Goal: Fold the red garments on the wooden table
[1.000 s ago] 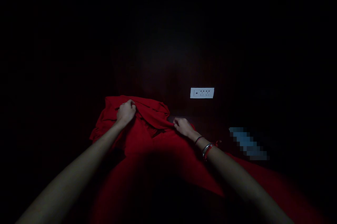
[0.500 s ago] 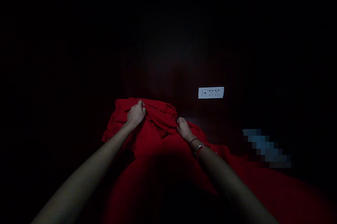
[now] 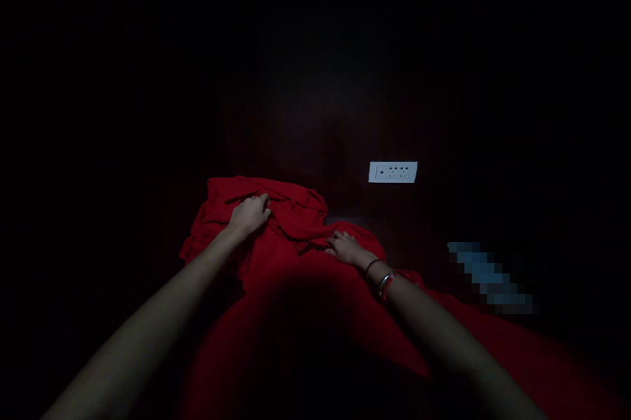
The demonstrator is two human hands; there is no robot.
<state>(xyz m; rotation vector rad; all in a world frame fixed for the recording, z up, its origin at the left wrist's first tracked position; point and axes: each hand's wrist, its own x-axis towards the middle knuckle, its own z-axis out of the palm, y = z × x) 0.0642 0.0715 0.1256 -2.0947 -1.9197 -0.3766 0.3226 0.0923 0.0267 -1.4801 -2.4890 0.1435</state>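
Observation:
A red cloth [image 3: 290, 256] lies bunched in front of me in a very dark room and runs down toward my body. My left hand [image 3: 250, 214] rests on its upper folds with fingers curled, pinching a ridge of the fabric. My right hand [image 3: 346, 247] lies lower and to the right on the cloth, fingers stretched out flat and pressing it down. Bracelets circle my right wrist [image 3: 385, 282].
A white wall socket plate [image 3: 393, 171] shows on the dark wall behind the cloth. A blurred bluish object [image 3: 488, 277] lies at the right. Everything else around is too dark to make out.
My right hand has let its pinch go and flattened onto the cloth, slightly lower. My left hand has lowered a little, and the raised fold has settled.

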